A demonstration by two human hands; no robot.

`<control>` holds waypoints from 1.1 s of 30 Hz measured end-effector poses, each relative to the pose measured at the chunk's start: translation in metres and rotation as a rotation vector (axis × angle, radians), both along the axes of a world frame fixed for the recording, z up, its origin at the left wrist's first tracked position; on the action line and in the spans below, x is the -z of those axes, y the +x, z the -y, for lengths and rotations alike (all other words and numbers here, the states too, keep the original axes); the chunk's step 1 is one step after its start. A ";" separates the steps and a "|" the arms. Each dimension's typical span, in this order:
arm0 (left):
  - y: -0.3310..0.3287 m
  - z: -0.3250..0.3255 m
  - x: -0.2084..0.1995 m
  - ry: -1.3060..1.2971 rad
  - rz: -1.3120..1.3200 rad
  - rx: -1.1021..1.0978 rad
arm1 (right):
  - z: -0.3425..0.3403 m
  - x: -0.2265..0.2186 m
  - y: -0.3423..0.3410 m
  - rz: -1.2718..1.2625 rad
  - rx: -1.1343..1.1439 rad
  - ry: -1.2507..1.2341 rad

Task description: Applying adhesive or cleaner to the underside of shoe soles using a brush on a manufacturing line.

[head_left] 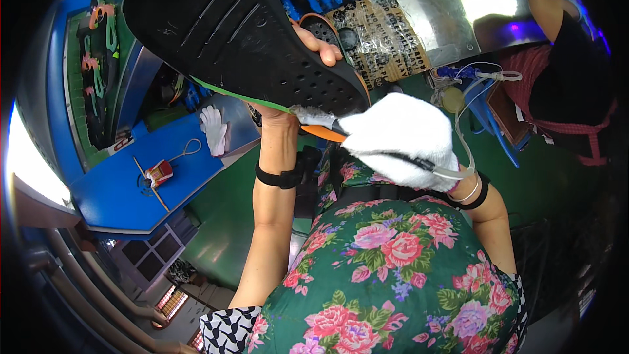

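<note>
My left hand [319,46] grips a large black shoe sole [216,39] from beneath. Its fingers curl over the far edge and its wrist shows below the near one. The sole has grooves, a cluster of small holes and a green strip along its near edge. In a white knit glove, my right hand [400,137] is closed round a brush [316,118], whose pale bristles touch the sole's near edge. An orange strip lies just below the brush; I cannot tell what it belongs to. From the glove, a clear tube [460,174] curves up to the right.
A blue bench [131,190] at left carries a white glove [213,130] and a small red-and-white item [158,174]. Shoe parts hang on a rack [98,78]. At the back, a metal conveyor guard [452,19] has taped cardboard. Another person [576,59] sits at right beside a blue stool [491,118].
</note>
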State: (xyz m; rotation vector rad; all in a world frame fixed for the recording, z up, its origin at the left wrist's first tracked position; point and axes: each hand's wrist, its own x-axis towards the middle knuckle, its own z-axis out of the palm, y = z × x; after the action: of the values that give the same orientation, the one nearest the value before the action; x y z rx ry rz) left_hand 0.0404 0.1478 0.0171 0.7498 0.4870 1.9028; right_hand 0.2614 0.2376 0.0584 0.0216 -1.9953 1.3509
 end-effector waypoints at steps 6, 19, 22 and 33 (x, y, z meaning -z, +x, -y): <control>-0.004 -0.002 0.000 0.013 -0.032 0.008 | -0.004 0.002 0.002 0.024 0.063 -0.206; -0.012 -0.008 -0.011 0.008 -0.019 -0.032 | -0.005 0.000 0.004 0.030 0.032 -0.078; -0.012 -0.013 -0.012 0.074 -0.085 -0.043 | -0.006 -0.002 0.005 0.069 0.084 -0.111; -0.021 -0.022 -0.014 0.095 -0.116 -0.088 | -0.011 -0.010 0.006 0.016 0.060 -0.063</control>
State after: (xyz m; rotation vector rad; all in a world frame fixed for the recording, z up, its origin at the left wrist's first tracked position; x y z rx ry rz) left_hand 0.0196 0.1699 0.0313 0.9175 0.5115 1.9826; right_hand 0.2670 0.2490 0.0681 -0.0775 -1.9501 1.3789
